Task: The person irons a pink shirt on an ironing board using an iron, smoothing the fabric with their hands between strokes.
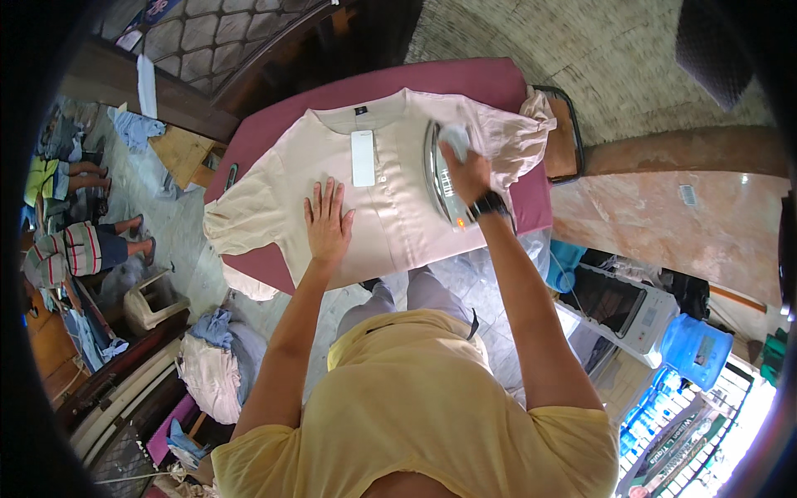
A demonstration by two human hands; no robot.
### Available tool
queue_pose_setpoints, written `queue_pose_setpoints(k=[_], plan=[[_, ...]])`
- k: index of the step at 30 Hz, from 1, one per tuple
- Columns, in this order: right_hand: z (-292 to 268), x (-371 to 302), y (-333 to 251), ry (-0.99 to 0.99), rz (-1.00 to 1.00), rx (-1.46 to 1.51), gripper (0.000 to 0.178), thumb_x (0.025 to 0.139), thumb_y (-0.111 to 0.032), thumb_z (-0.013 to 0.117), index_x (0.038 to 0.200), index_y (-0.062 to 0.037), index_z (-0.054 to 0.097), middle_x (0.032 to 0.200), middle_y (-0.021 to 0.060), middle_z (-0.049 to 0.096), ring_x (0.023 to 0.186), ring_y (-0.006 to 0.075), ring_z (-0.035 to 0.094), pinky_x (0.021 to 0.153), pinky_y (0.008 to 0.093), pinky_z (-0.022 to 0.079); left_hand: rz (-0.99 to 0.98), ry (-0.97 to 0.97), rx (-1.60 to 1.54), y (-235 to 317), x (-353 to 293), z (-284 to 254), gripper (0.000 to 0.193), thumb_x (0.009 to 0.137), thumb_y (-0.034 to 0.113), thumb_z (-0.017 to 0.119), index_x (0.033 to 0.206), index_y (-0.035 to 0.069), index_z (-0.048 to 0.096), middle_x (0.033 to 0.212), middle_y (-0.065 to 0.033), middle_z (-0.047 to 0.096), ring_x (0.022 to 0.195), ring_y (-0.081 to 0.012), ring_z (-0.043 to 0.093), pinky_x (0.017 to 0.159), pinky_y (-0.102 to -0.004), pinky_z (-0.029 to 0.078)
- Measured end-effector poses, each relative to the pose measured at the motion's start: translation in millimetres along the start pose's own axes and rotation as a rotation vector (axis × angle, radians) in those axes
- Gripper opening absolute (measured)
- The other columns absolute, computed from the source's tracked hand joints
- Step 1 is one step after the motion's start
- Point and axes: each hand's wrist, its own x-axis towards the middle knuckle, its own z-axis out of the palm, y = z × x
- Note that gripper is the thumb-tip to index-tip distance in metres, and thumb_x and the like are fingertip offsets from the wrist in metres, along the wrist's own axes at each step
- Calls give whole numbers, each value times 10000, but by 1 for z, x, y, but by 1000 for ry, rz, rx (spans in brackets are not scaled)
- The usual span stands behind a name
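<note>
a pale pink blouse (390, 220) is lying spread on a maroon ironing board (465, 76), and an iron (442, 184) is sitting on the blouse's right half

the neckline is facing the board's far edge, the hem lying along the near edge; one sleeve is reaching the left edge, the other is bunching at the right. a white tag (363, 159) is resting below the neckline. the silvery, blurred iron is showing an orange light (462, 222) at its near end.

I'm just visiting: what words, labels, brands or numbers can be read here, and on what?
Banner, lower right: readable lettering, which I won't copy.
Iron: markings on its side, too unclear to read.
White tag on the shirt: too small.
Dark neck label: too small.
</note>
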Motion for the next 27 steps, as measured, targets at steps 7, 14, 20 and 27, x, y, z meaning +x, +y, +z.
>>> queue_pose_setpoints(k=[7, 14, 20, 27], plan=[[20, 48, -10, -40, 42, 106, 738, 846, -664, 537, 873, 60, 679, 830, 291, 663, 844, 435, 660, 750, 482, 527, -5, -4, 16, 4, 2, 0, 576, 969, 394, 456, 1477, 150, 338, 1566, -48, 260, 1455, -307, 186, 1163, -541, 127], [12, 72, -32, -14, 112, 166, 755, 834, -671, 542, 854, 73, 670, 815, 297, 660, 832, 427, 668, 741, 481, 535, 1, 12, 27, 6, 5, 5, 576, 966, 400, 457, 1471, 147, 347, 1562, -53, 272, 1449, -321, 200, 1160, -543, 130], [-3, 19, -17, -175, 112, 228, 720, 828, -647, 572, 908, 61, 673, 789, 291, 657, 815, 391, 679, 724, 474, 534, 0, 20, 21, 5, 4, 5, 562, 966, 385, 463, 1465, 151, 356, 1560, -49, 275, 1444, -328, 208, 1157, -544, 140], [-75, -66, 105, -341, -202, -236, 783, 852, -748, 418, 869, -14, 689, 858, 227, 687, 860, 412, 668, 766, 496, 521, 23, 98, 42, -3, -18, -7, 570, 935, 346, 540, 1444, 139, 387, 1517, -139, 312, 1380, -361, 297, 1123, -566, 193]])
